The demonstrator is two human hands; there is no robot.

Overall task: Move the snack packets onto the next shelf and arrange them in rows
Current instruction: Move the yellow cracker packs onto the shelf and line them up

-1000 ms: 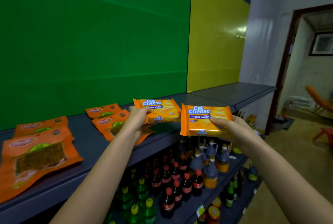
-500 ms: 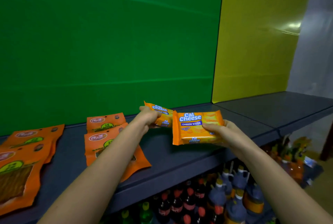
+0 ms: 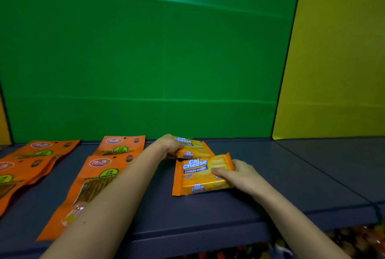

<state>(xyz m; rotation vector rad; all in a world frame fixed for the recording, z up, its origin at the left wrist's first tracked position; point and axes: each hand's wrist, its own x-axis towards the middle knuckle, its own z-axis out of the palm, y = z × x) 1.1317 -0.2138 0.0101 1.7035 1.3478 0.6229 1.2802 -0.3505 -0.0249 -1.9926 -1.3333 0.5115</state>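
On the shelf (image 3: 270, 175) I count two wafer packs: a back packet (image 3: 192, 148) gripped in my left hand (image 3: 168, 146), and a front packet (image 3: 198, 176) just before it, pinched by my right hand (image 3: 239, 173). At least four orange pouches (image 3: 98, 177) lie flat to their left.

- The flat green back panel (image 3: 145, 50) is lit softly and evenly, somewhat brighter toward the top; no glare is seen on it.
- Only faint, soft-edged shadows are cast on the dark blue-grey shelf (image 3: 291, 175) beside the forearms (image 3: 125, 196).
- Straight lines are tilted and bowed toward the edges, as at the yellow side panel (image 3: 343, 61).
- The coloured items below the shelf (image 3: 354, 238) are rendered as a blur, and fine print on the orange foil pouches (image 3: 100, 175) is smeared.
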